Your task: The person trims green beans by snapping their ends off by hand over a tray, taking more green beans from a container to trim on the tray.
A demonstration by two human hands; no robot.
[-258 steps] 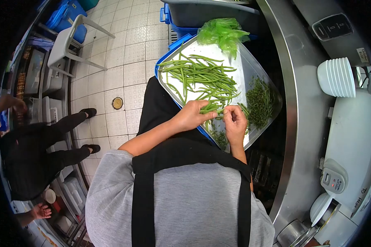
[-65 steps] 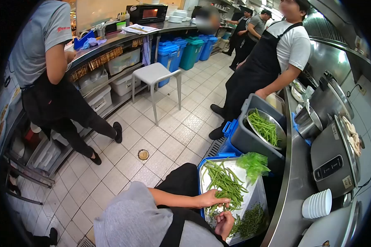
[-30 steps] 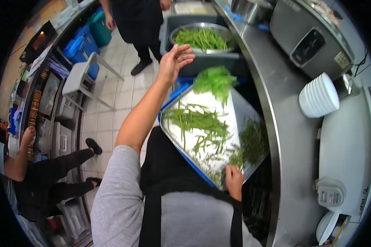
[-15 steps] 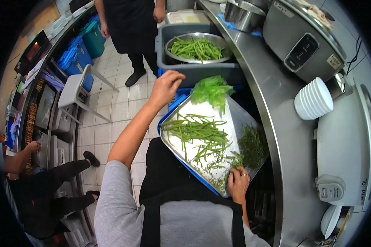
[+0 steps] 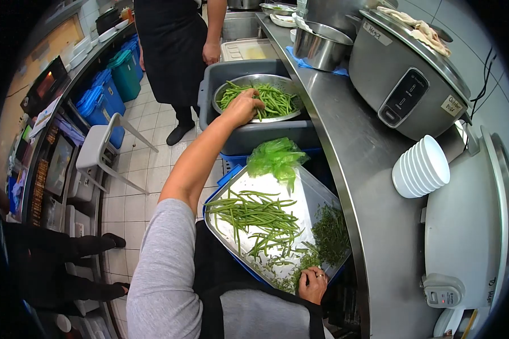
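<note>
My left hand (image 5: 244, 107) reaches over a metal bowl (image 5: 295, 117) heaped with green beans (image 5: 274, 101). Its fingers are curled down at the left side of the heap, and their tips are hidden. My right hand (image 5: 313, 285) is at the near right corner of a tray (image 5: 316, 179), fingers bent over small green trimmings (image 5: 310, 260); what they hold, if anything, does not show. Loose green beans (image 5: 257, 217) lie across the tray's middle, with a darker pile of bean ends (image 5: 331, 234) on the right. A green plastic bag (image 5: 277, 161) rests at the tray's far end.
The bowl sits in a grey tub (image 5: 271, 135) beyond the tray. Along the right runs a steel counter (image 5: 350, 141) with a large cooker (image 5: 407, 73) and stacked white tubs (image 5: 421, 166). A person (image 5: 172, 51) stands ahead; another (image 5: 68, 265) is at left, near a stool (image 5: 104, 144).
My left hand has moved forward from beside the grey tub to over the beans in the bowl. My right hand stays at the tray's corner. The view has shifted forward.
</note>
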